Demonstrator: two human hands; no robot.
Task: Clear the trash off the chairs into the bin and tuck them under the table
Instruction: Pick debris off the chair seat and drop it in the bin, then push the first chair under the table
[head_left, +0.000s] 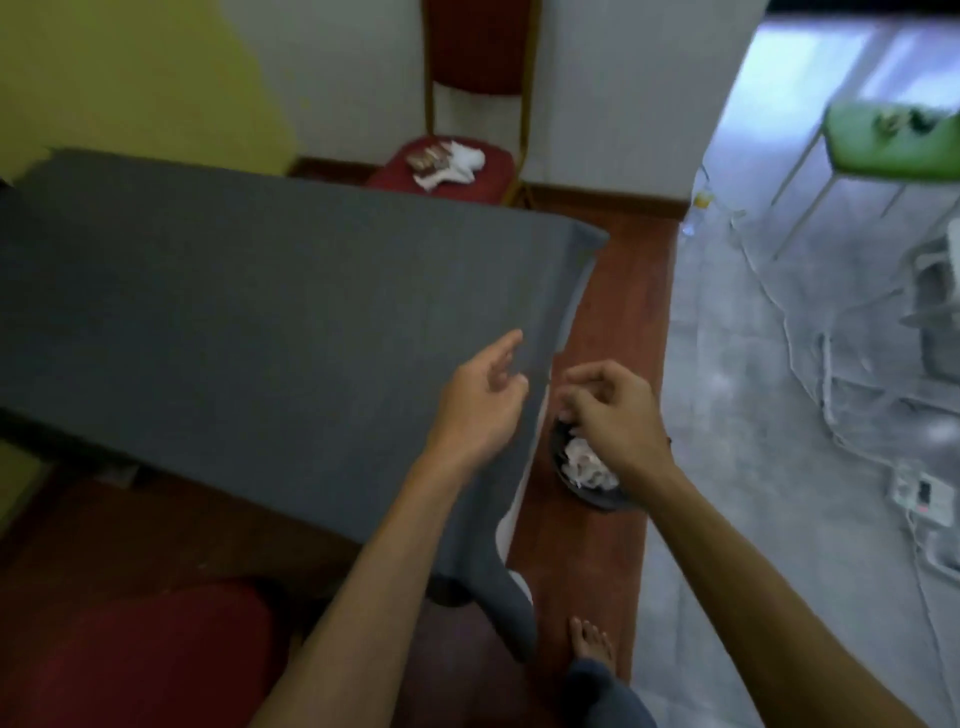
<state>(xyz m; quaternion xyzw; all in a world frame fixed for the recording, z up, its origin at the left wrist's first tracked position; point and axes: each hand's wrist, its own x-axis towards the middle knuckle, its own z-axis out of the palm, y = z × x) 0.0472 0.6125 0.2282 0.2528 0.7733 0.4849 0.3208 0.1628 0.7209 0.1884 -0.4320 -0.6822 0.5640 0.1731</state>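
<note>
A dark round bin (592, 496) sits on the red-brown floor beside the table, with white crumpled paper (587, 462) inside. My right hand (613, 410) hovers just above the bin with fingers loosely curled; nothing shows in them. My left hand (483, 400) is over the edge of the grey-clothed table (234, 291), fingers apart and empty. A red chair (452, 166) stands at the table's far end with white paper and a brown wrapper (447, 161) on its seat. Another red chair seat (140, 654) is at the lower left, near me.
A green stool (893, 140) with small items on it stands at the far right on the grey tiled floor (769, 415). White cables and a power strip (919, 499) lie on the tiles. My bare foot (592, 644) is on the red-brown strip.
</note>
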